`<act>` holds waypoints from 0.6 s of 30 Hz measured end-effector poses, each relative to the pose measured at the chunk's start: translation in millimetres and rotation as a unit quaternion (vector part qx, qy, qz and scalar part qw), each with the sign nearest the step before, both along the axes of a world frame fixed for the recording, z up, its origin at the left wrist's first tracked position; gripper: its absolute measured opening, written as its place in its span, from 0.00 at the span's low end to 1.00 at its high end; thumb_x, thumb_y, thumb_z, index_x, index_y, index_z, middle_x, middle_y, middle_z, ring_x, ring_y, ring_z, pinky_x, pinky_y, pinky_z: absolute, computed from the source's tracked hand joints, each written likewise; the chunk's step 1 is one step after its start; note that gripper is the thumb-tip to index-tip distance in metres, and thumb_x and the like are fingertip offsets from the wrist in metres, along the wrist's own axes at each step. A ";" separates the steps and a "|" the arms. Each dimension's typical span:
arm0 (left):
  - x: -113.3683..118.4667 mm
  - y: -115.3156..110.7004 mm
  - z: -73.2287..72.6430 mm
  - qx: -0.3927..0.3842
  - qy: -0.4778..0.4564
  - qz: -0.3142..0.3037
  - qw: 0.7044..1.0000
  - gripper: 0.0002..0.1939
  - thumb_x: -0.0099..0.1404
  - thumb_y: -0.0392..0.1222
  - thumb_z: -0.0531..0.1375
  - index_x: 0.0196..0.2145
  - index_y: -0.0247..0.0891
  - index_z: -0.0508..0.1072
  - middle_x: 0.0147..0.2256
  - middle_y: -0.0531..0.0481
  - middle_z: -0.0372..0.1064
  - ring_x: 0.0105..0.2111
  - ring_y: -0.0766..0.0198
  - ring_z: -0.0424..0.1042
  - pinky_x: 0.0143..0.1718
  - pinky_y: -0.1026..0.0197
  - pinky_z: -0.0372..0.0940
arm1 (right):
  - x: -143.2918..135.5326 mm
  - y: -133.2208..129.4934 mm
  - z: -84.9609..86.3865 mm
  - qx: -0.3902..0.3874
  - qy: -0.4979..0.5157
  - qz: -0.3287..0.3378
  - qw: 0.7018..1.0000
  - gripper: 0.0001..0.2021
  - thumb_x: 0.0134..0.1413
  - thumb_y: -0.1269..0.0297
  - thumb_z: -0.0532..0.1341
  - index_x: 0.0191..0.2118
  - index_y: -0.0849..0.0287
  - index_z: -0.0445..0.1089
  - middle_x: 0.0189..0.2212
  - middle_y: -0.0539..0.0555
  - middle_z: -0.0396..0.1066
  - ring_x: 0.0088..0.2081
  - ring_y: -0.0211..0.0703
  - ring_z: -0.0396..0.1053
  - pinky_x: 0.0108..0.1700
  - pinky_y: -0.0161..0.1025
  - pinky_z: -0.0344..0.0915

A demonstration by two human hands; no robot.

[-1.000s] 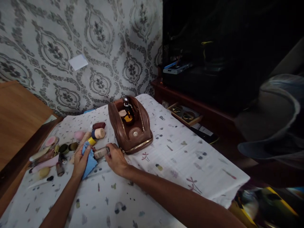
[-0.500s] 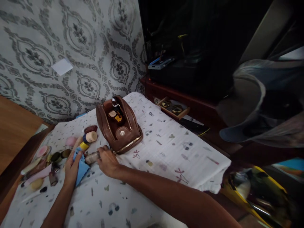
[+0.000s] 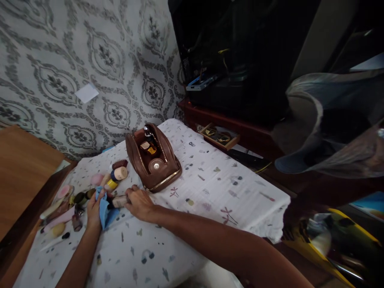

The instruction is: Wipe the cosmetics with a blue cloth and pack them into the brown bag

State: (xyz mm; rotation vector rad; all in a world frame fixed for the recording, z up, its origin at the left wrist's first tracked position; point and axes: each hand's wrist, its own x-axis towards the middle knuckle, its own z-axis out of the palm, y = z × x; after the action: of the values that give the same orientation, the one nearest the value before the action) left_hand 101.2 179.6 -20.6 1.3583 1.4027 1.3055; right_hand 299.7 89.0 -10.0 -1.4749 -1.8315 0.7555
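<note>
My left hand (image 3: 94, 212) is closed on a crumpled light-blue cloth (image 3: 104, 210). Between the two hands lies a small beige bottle with a dark cap end (image 3: 119, 201), its base gripped by the fingers of my right hand (image 3: 140, 203). The cap end points toward the cloth; whether they touch I cannot tell. Just behind my right hand a brown toiletry bag (image 3: 156, 176) stands unzipped, with several small bottles (image 3: 151, 149) inside. Left of my left hand is a loose cluster of cosmetics, with a pink tube (image 3: 61, 218) and a round yellowish sponge (image 3: 58, 229).
A white printed cloth (image 3: 210, 192) covers the table. Behind it are a patterned wall and a dark television (image 3: 240, 48). A small open drawer (image 3: 220, 138) holds round golden items. At right hangs a grey-blue cap-like item (image 3: 303, 116), above a yellow-edged bag (image 3: 336, 244).
The view has shifted slightly, so the table things appear a little farther right. Both hands keep their holds; the bottle's dark end now shows more clearly beside the blue cloth.
</note>
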 end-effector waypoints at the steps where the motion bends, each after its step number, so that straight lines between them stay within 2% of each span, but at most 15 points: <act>1: -0.1 -0.6 0.4 -0.001 -0.013 0.004 1.000 0.27 0.44 0.61 0.70 0.31 0.36 0.72 0.24 0.56 0.70 0.22 0.68 0.66 0.25 0.65 0.62 | 0.7 -0.8 0.6 0.003 -0.009 0.007 1.000 0.15 0.60 0.63 0.61 0.52 0.63 0.69 0.52 0.64 0.69 0.48 0.53 0.73 0.51 0.47 0.68; 10: 3.2 -4.8 3.1 -0.006 -0.100 0.014 0.995 0.29 0.38 0.61 0.73 0.30 0.37 0.71 0.22 0.57 0.69 0.21 0.67 0.67 0.24 0.64 0.64 | -0.8 -1.8 -4.5 0.032 -0.053 0.030 0.998 0.17 0.61 0.62 0.62 0.54 0.61 0.67 0.53 0.61 0.68 0.47 0.52 0.73 0.48 0.45 0.68; 15: -0.4 0.8 -3.1 0.023 -0.047 0.019 0.998 0.29 0.45 0.64 0.70 0.32 0.36 0.74 0.24 0.55 0.70 0.24 0.66 0.68 0.27 0.65 0.64 | -2.2 1.7 -8.9 0.033 -0.031 0.024 0.999 0.15 0.60 0.64 0.63 0.52 0.61 0.68 0.51 0.60 0.69 0.47 0.50 0.72 0.49 0.43 0.66; 18: -2.3 3.3 -5.4 0.053 0.022 0.020 0.998 0.29 0.49 0.66 0.66 0.36 0.36 0.76 0.29 0.52 0.73 0.29 0.63 0.70 0.34 0.63 0.66 | -3.7 6.7 -12.5 0.027 -0.004 0.001 1.000 0.13 0.59 0.66 0.63 0.49 0.61 0.69 0.49 0.59 0.70 0.46 0.48 0.71 0.49 0.41 0.64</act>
State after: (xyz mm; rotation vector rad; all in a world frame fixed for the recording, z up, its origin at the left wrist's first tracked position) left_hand 98.8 182.9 -26.0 1.4441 1.4147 1.4002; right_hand 295.9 95.7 -22.5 -1.4429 -1.8450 0.6964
